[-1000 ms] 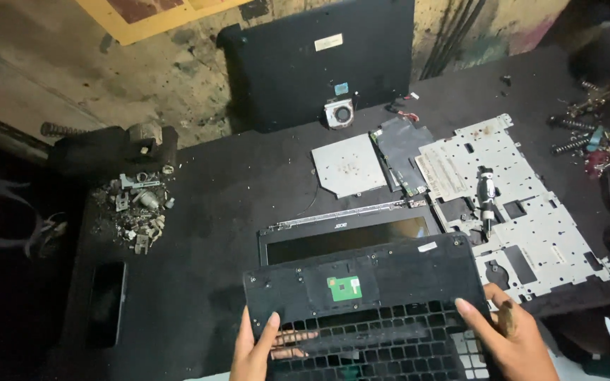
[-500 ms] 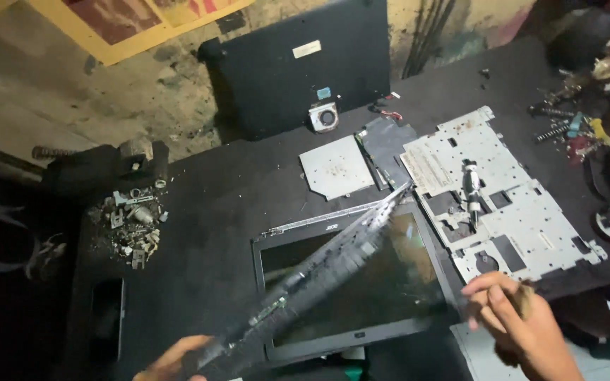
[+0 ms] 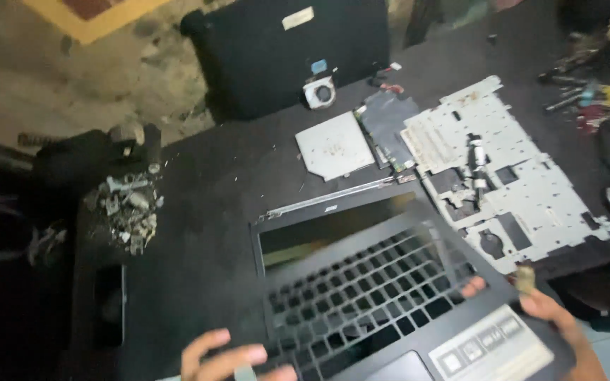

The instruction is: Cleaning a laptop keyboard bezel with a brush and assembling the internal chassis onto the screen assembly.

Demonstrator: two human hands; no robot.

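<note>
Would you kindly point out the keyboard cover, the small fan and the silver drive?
keyboard cover (image 3: 383,296), head view, on its key openings.
small fan (image 3: 321,92), head view, on its round hub.
silver drive (image 3: 335,147), head view, on its flat top.

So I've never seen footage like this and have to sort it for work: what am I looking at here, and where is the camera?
The camera sits on a person's head, looking down at a dark worktable. Their left hand and right hand hold a laptop keyboard cover, keys up, over a laptop screen panel lying flat. The right hand also grips a small tool, too blurred to name. Around lie a grey metal frame, a silver square drive, a small fan, a black laptop lid and a pile of metal scraps.
</note>
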